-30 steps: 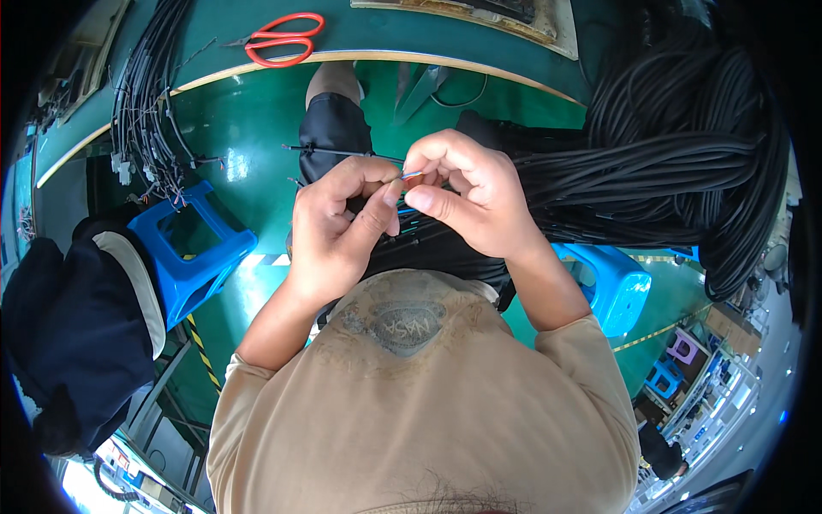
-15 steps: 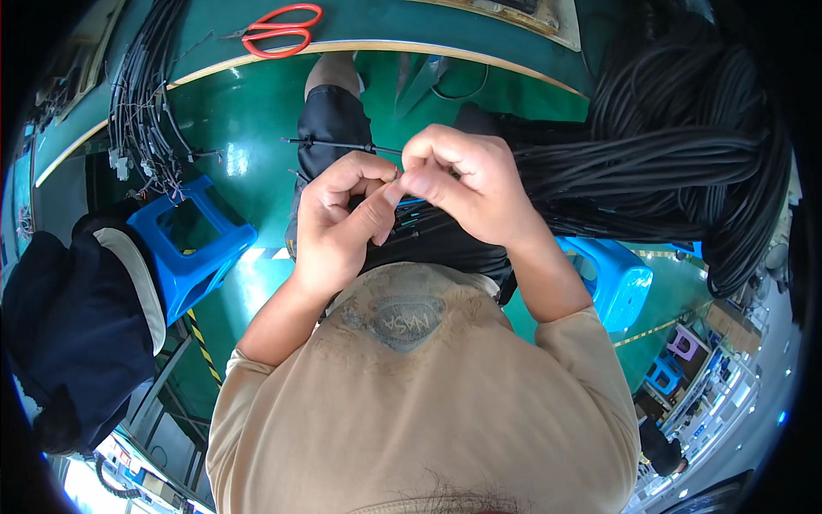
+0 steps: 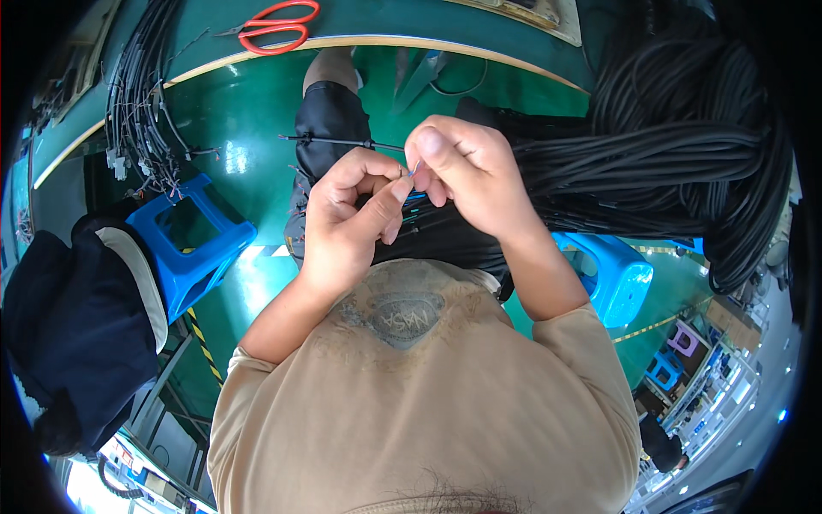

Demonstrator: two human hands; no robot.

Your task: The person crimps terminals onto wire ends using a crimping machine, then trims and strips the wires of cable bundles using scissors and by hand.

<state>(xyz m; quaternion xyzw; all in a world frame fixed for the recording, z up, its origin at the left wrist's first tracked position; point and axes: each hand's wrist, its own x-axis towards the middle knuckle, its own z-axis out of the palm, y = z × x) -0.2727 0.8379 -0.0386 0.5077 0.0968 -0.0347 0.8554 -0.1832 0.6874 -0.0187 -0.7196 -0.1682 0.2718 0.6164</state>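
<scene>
My left hand (image 3: 353, 206) pinches a thin wire (image 3: 413, 170) between thumb and forefinger, its fine end showing above the fingertips. Close beside that end is my right hand (image 3: 467, 171), its thumb lifted apart from the half-curled fingers; no grip shows there. A thin black cable (image 3: 338, 141) passes over my dark trouser leg and disappears behind the right hand. Under the hands lie black cables (image 3: 449, 236) across my lap, with small blue and green wire ends among them. What the lower fingers of either hand touch is hidden.
A thick bundle of black cables (image 3: 651, 163) fills the right side. Red-handled scissors (image 3: 278, 27) lie on the green table (image 3: 377, 19), and a wire harness bundle (image 3: 141, 94) hangs over its left edge. Blue stools (image 3: 184, 244) stand on both sides. Dark clothing (image 3: 73, 325) is at left.
My right thumb has lifted away from the left fingertips and its fingers have loosened, uncovering the fine wire end. My left hand stays pinched in nearly the same place.
</scene>
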